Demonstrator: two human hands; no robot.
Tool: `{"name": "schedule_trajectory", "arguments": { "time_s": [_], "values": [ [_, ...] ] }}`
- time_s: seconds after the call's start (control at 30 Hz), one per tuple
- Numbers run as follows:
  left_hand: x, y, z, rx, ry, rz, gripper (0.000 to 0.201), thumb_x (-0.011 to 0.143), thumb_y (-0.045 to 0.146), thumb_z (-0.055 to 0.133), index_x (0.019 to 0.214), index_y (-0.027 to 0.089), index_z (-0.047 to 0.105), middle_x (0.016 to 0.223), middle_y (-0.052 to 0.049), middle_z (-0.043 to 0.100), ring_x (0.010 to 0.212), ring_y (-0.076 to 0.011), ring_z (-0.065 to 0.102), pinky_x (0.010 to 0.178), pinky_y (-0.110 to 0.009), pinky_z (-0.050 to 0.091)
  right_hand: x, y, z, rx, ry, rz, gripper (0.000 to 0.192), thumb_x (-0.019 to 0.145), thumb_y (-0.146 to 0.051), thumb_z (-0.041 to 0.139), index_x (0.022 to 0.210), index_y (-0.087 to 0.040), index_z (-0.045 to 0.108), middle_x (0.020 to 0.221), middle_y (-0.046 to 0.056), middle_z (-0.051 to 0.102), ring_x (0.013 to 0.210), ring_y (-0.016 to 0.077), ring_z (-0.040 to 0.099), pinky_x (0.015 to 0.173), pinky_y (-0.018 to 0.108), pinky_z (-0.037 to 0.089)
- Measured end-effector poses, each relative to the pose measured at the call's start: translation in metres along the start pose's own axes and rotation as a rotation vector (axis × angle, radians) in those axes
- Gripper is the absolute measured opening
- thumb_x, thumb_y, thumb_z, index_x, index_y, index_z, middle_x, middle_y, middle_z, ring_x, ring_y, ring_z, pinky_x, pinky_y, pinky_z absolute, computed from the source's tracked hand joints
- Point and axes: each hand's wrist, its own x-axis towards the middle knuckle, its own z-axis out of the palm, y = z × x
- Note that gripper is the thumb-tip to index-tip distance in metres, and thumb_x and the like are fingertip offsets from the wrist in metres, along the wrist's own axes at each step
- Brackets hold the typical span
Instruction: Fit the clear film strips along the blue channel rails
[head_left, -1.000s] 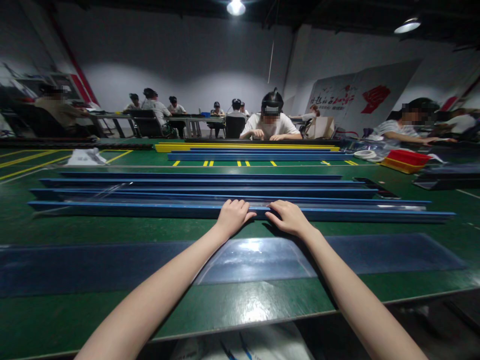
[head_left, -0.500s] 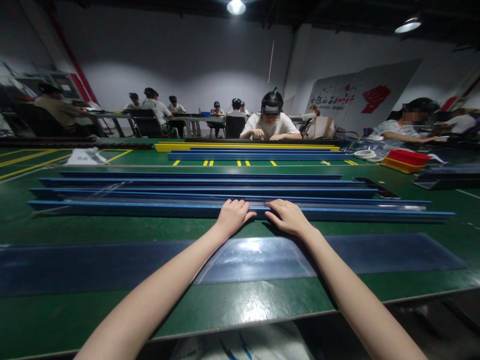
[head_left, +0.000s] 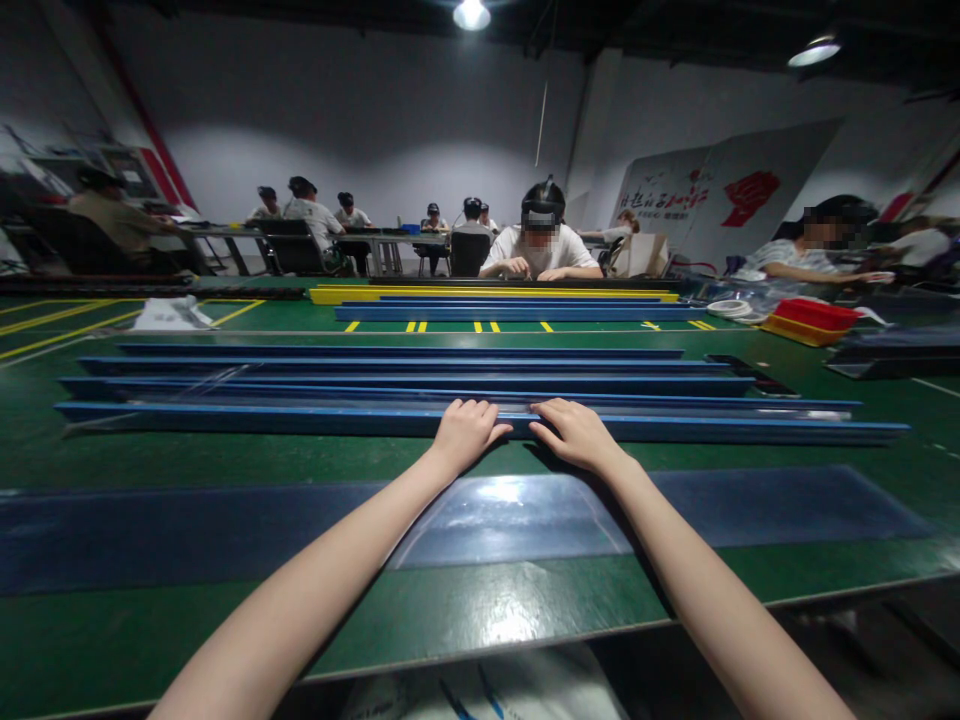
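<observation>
Several long blue channel strips lie side by side across the green table. My left hand [head_left: 466, 436] is curled over the wall of the nearest blue channel strip [head_left: 285, 418], fingers on the far side and thumb along the near side. A short gap to the right, my right hand [head_left: 574, 432] grips the same strip in the same way, its thumb pointing at the left one. My fingertips are hidden inside the channel. Under my forearms a clear plastic sheet [head_left: 517, 520] lies flat, parallel to the strips.
Behind lie more blue strips [head_left: 525, 312] and a yellow strip [head_left: 420, 293], with a co-worker [head_left: 541, 245] bent over the far side. A dark phone-like slab [head_left: 757, 378], a red and yellow bin [head_left: 814, 320] and a white bag [head_left: 172, 313] rest on the green table [head_left: 420, 610].
</observation>
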Motion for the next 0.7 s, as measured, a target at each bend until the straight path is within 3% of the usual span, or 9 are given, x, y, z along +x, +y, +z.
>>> {"name": "schedule_trajectory", "arguments": {
  "time_s": [0.7],
  "values": [
    [-0.0011, -0.0002, 0.0013, -0.023, 0.011, -0.003, 0.033, 0.085, 0.045, 0.044, 0.079, 0.016, 0.056, 0.076, -0.005, 0.062, 0.07, -0.0187, 0.055, 0.061, -0.031, 0.028, 0.0003, -0.0007, 0.0003, 0.002, -0.003, 0.014, 0.031, 0.087, -0.035, 0.038, 0.103, -0.017, 0.058, 0.104, 0.009, 0.063, 0.098, 0.019, 0.055, 0.078, 0.028, 0.039]
  ]
}}
